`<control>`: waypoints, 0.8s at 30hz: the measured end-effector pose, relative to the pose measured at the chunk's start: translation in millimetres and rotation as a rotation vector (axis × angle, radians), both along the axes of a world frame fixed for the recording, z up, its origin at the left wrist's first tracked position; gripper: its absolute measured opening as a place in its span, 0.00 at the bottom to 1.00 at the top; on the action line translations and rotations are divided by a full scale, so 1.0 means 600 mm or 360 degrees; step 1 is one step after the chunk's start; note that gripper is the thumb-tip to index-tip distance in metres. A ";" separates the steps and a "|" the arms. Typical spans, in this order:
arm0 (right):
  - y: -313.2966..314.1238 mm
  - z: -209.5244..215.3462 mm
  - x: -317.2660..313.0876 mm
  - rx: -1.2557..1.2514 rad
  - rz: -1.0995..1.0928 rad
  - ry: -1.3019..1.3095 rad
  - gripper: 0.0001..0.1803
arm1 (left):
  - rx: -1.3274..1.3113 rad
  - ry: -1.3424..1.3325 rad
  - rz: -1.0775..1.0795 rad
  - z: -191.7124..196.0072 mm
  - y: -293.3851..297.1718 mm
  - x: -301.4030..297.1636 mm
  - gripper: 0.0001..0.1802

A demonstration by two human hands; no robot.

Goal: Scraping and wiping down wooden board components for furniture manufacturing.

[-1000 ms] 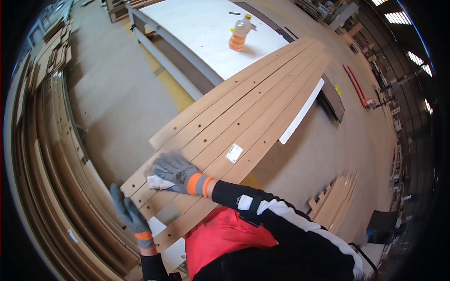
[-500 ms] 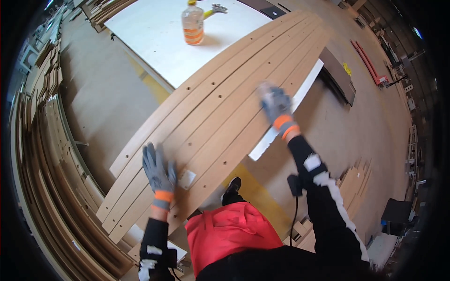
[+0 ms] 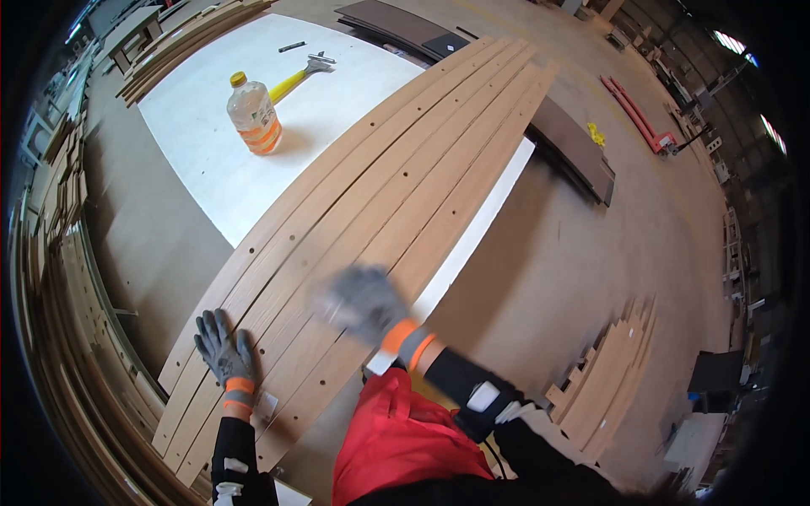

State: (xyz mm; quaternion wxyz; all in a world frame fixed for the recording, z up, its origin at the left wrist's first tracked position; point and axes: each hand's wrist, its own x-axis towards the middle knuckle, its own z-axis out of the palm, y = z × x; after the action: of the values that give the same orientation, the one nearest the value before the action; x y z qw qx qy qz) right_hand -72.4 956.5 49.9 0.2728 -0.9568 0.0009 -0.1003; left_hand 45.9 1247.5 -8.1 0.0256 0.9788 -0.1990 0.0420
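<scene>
A long, curved wooden panel made of joined slats with dark round holes (image 3: 426, 143) slants across the white-topped table. My left hand (image 3: 225, 350), in a grey glove with an orange cuff, lies flat on the panel's near left part with its fingers apart. My right hand (image 3: 367, 305), gloved alike, is over the middle of the panel and smeared by motion. A pale blur shows at its fingertips; whether it holds something cannot be made out. Close to my left wrist, a small clear-whitish piece (image 3: 266, 406) lies on the wood.
On the white tabletop (image 3: 190, 110) stand a bottle with orange liquid (image 3: 254, 118) and, lying behind it, a yellow-handled tool (image 3: 295, 80). Dark panels (image 3: 574, 148) are stacked beyond. Wooden boards (image 3: 607, 371) lie at right, long strips (image 3: 76, 363) at left, a red pallet jack (image 3: 637, 116) far right.
My right hand has swept from the panel's far right part back toward me and left. My left hand stays flat on the wood. The whole view has shifted, moving the bottle leftward and lower.
</scene>
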 end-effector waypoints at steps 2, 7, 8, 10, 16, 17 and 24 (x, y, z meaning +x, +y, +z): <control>-0.154 -0.009 -0.004 -0.0483 -0.0458 -0.0118 0.18 | -0.0046 0.0030 -0.0014 0.011 -0.020 -0.002 0.35; -0.482 -0.098 0.001 -0.0785 -0.0996 0.0176 0.32 | -0.0041 -0.0005 -0.0050 0.011 -0.018 0.007 0.34; -0.528 -0.104 0.013 -0.0804 -0.1001 0.0146 0.32 | -0.0031 0.0007 -0.0052 0.020 -0.022 0.007 0.35; -0.605 -0.101 0.029 -0.0799 -0.1206 0.0204 0.32 | -0.0017 0.0001 -0.0093 0.022 -0.025 0.011 0.35; -0.595 -0.042 0.018 -0.0676 -0.0903 0.0120 0.31 | 0.0079 -0.0200 -0.0283 0.087 -0.062 0.008 0.33; -0.559 -0.021 0.010 -0.0539 -0.0701 0.0130 0.31 | 0.0140 -0.0126 -0.0277 0.102 -0.072 0.006 0.32; -0.460 -0.056 -0.030 -0.0413 0.0045 0.0114 0.38 | -0.0431 -0.0279 -0.0429 0.063 -0.251 0.115 0.30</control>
State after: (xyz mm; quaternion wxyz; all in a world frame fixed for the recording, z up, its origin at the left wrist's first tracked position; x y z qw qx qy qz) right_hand -90.4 680.6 16.5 0.1477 -0.9870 -0.0159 -0.0613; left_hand 114.9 1097.1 29.4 0.1448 0.9235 -0.3222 0.1496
